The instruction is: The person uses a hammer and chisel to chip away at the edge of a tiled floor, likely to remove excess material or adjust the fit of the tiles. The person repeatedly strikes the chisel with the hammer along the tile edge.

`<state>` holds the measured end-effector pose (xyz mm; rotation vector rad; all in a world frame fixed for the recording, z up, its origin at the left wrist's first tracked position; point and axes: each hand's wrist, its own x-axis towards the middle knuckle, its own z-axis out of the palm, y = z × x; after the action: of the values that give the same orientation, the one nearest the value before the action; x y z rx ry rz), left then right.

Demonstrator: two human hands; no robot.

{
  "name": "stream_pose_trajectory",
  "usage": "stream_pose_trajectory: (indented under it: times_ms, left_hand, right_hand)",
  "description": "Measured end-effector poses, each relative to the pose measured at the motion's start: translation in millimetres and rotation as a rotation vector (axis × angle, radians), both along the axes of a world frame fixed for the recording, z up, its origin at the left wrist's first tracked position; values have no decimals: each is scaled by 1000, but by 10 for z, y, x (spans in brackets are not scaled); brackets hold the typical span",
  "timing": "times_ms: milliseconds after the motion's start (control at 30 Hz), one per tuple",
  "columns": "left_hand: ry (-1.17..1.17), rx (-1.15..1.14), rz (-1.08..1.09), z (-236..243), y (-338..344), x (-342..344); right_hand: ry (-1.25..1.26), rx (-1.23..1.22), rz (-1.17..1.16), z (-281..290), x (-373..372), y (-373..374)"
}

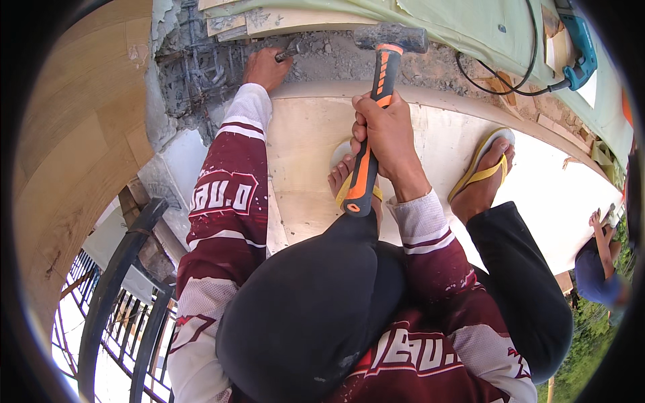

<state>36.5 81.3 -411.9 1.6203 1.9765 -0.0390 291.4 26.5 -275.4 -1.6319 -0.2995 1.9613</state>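
A club hammer (pixel 385 74) with a dark steel head and a black-and-orange handle is gripped in my right hand (pixel 388 131), fingers wrapped round the handle. Its head lies over the rubble strip, to the right of my left hand. My left hand (pixel 264 69) is closed round a short metal chisel (pixel 289 51), part of which is hidden by the fingers. The hammer head and the chisel are apart. Beneath both tools runs a trough of broken concrete (pixel 329 59) with grey chunks and dust.
Exposed reinforcing bars (pixel 195 67) stand at the trough's left end. A teal corded power tool (pixel 581 50) lies at the upper right, its black cable (pixel 497 77) looping nearby. Pale plywood (pixel 302 127) is under my sandalled feet. Black railings (pixel 124 269) are lower left; another person (pixel 598 262) is far right.
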Motion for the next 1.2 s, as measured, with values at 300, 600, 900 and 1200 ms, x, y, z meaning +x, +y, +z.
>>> stream_pose_trajectory:
  times_ms: [300, 600, 900, 1200]
  left_hand:
    - [-26, -201, -80, -24, 114, -69]
    - [18, -237, -133, -54, 180, 150]
    - [-6, -207, -197, 548, -15, 917]
    - [-82, -48, -139, 523, -241, 503]
  right_hand:
    - [-41, 75, -90, 353, 324, 287]
    - [-54, -11, -71, 511, 430, 400]
    - [-31, 109, -133, 485, 494, 427]
    - [-34, 173, -116, 616, 418, 408]
